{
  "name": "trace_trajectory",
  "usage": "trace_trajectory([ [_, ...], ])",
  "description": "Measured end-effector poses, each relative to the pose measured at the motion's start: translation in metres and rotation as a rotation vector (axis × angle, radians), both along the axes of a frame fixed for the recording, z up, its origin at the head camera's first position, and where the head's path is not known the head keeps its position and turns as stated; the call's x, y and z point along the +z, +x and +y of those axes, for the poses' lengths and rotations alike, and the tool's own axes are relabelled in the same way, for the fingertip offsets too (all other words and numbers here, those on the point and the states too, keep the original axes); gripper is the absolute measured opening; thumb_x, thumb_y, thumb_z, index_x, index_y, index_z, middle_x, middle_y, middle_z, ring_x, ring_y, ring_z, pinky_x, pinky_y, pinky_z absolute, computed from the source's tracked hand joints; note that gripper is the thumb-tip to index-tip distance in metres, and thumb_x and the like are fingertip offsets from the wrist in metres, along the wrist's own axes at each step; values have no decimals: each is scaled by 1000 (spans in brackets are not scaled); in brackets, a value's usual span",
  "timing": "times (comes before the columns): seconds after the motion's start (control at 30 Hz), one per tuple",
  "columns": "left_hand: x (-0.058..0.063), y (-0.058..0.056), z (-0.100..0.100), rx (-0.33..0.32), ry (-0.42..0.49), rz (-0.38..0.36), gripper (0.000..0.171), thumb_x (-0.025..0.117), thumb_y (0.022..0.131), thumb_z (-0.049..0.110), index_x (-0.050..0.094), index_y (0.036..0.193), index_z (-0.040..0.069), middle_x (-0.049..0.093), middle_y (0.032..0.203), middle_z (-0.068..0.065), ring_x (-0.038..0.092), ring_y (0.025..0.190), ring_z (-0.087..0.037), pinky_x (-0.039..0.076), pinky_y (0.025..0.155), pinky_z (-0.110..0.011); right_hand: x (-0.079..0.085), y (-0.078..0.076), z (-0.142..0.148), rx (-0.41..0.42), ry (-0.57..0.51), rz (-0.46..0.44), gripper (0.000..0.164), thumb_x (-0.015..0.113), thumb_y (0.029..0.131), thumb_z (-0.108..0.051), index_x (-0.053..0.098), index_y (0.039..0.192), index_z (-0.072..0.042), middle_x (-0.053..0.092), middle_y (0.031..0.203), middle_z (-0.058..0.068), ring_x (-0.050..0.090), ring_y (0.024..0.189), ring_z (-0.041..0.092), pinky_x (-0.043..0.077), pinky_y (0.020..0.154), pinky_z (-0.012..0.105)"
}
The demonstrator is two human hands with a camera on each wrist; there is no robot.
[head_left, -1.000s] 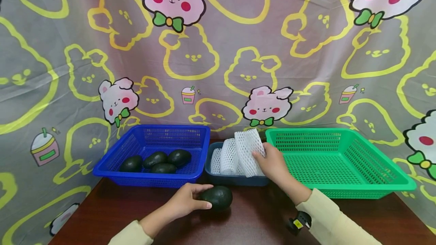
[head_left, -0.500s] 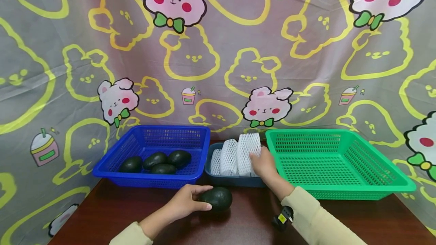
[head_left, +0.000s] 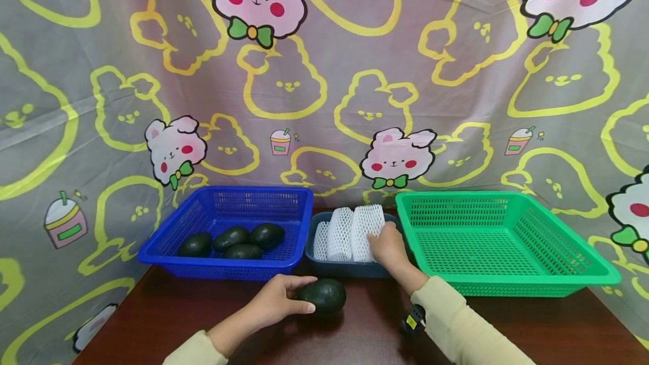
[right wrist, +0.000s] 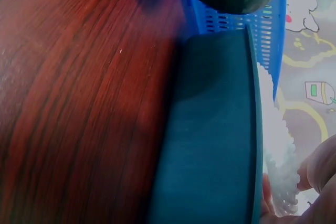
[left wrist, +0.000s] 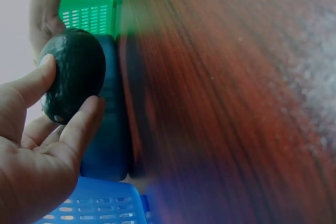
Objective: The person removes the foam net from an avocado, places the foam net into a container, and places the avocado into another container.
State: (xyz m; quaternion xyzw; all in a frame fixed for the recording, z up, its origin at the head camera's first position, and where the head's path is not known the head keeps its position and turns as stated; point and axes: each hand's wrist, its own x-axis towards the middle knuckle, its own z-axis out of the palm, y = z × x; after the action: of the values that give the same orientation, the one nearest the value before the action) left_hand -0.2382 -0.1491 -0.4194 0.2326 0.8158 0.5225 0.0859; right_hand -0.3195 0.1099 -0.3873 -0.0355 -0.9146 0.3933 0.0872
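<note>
In the head view, my left hand [head_left: 278, 301] grips a dark green avocado [head_left: 324, 296] just above the table, in front of a dark teal bin [head_left: 350, 268]. Thumb and fingers lie on opposite sides of the avocado [left wrist: 76, 74] in the left wrist view. My right hand [head_left: 391, 248] is at the right end of the bin and pinches a white foam net sleeve [head_left: 366, 232], thumb on its near face. Other white foam net sleeves [head_left: 339, 235] stand to its left in the bin. The right fingertips are partly hidden behind the foam.
Left of the bin, a blue basket [head_left: 223, 266] holds several avocados [head_left: 230, 238]. To the right stands a green basket [head_left: 512, 287]. A brown wooden table [head_left: 365, 337] carries everything, and a patterned curtain [head_left: 324, 94] hangs behind.
My right hand has moved left and down, bringing the foam net sleeve from a tilt to nearly upright among the others in the bin. The left hand and avocado have stayed in place.
</note>
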Motion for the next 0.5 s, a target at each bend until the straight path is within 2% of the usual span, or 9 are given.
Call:
trace_trajectory([
  [0.2,0,1,0,5,4,-6,51,80,81,12,62,126,-4,63,120,-21,66,97,-22,54,80,-30,-3,-3,-2,-19,74,20,59,62,94,-14,34,128,25,56,109,39,60,98,46,51,80,52],
  [0.5,1,1,-1,5,-1,-6,51,80,81,13,62,126,-3,63,120,-20,66,96,-21,54,80,-31,-7,-4,-5,-33,132,102,51,69,90,-13,40,118,18,49,109,34,53,101,45,46,86,53],
])
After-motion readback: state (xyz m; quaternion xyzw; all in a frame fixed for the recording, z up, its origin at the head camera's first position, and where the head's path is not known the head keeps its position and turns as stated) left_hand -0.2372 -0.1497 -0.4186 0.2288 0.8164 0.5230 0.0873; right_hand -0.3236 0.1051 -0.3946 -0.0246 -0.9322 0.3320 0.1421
